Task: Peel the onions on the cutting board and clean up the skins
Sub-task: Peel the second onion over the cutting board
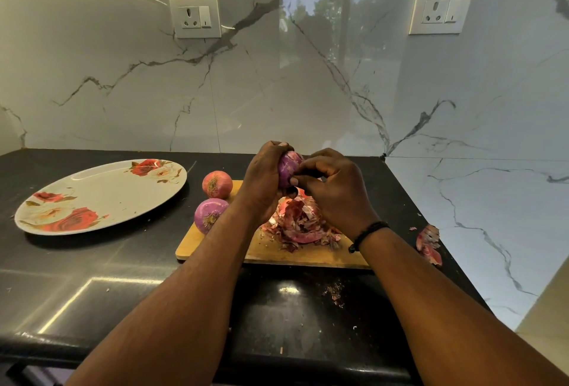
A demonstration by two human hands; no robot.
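Note:
My left hand (pixel 264 179) grips a purple onion (pixel 288 166) held up above the wooden cutting board (pixel 268 250). My right hand (pixel 331 191) pinches at the onion's skin with thumb and fingertips. A heap of loose reddish skins (pixel 300 225) lies on the board under my hands. One onion still in its reddish skin (pixel 217 184) sits at the board's far left corner. A purple peeled-looking onion (pixel 209 214) sits at the board's left edge, nearer to me.
A flowered oval plate (pixel 101 197) rests on the black counter left of the board. More skin pieces (pixel 428 244) lie on the counter by the right marble wall. Small flakes (pixel 334 291) dot the counter in front of the board. A marble backsplash with two sockets rises behind.

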